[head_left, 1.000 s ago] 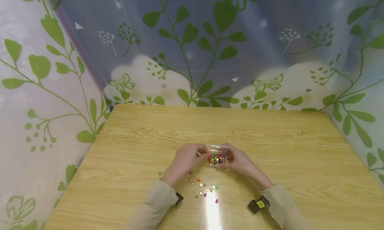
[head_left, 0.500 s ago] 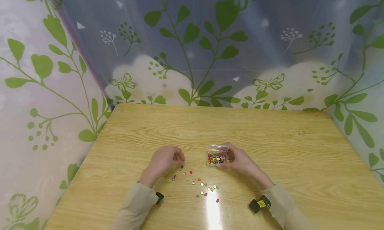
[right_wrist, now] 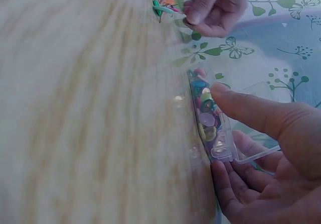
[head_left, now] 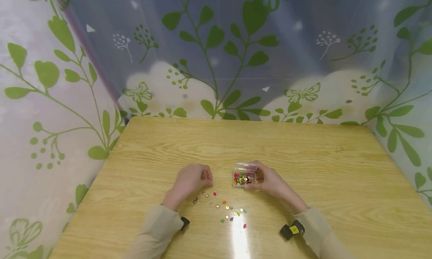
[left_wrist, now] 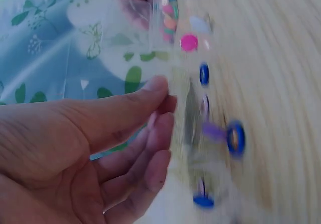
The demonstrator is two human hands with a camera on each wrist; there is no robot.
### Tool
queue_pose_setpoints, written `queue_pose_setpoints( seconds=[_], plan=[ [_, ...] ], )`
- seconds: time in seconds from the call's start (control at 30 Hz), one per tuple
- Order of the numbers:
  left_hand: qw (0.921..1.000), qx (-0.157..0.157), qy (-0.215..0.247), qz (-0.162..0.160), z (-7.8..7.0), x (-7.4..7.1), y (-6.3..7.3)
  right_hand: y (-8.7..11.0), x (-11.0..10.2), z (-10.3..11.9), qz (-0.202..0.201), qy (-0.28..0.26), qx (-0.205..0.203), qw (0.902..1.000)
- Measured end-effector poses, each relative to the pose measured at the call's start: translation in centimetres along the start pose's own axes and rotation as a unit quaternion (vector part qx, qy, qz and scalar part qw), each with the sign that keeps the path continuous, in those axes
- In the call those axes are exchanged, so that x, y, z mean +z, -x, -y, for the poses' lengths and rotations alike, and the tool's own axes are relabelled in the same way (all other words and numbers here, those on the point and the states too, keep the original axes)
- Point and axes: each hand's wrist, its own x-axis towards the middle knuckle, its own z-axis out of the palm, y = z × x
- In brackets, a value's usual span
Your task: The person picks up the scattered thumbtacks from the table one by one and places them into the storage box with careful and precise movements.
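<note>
A small clear plastic box (head_left: 245, 167) stands on the table with its hinged lid up, full of colourful thumbtacks (head_left: 240, 179). My right hand (head_left: 269, 180) grips it from the right side, thumb at the front, fingers behind by the lid. Left of the box, my left hand (head_left: 191, 181) is low over the table, thumb and forefinger pinched together. In the right wrist view a small dark bit shows at those fingertips; the pinched thumbtack is mostly hidden. Several loose thumbtacks, including a pink one (left_wrist: 189, 42) and a purple one (left_wrist: 234, 137), lie close by that hand.
More thumbtacks (head_left: 227, 207) are scattered on the wooden table (head_left: 162, 142), nearer the body, some with points up. Patterned cloth (head_left: 297, 56) hangs along the back and sides of the table. A black wrist strap device (head_left: 291, 230) sits at the right cuff.
My left hand left the box, went left to the table, then shifted slightly right. A dark thumbtack seen by its fingertips no longer shows on the table. My right hand keeps holding the box.
</note>
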Motion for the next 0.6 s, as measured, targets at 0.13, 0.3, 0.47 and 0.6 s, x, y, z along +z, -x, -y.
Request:
queue_pose_setpoints(
  seconds=[0.13, 0.3, 0.47, 0.6],
  plan=[
    [0.9996, 0.023, 0.013, -0.008, -1.5, 0.7, -0.6, 0.0, -0.1, 0.0, -0.001, 0.004, 0.003, 1.0],
    [0.9987, 0.047, 0.02, -0.007, -3.4, 1.4, -1.4, 0.0, -0.1, 0.0, 0.0, 0.003, -0.002, 1.0],
    [0.9977, 0.058, 0.036, -0.002, -5.1, 1.6, -1.9, 0.0, -0.1, -0.1, 0.002, -0.001, -0.008, 1.0],
    [0.9964, 0.07, 0.046, 0.005, -5.8, 2.0, -2.2, 0.0, -0.2, -0.2, 0.003, -0.003, -0.014, 0.9999]
  ],
)
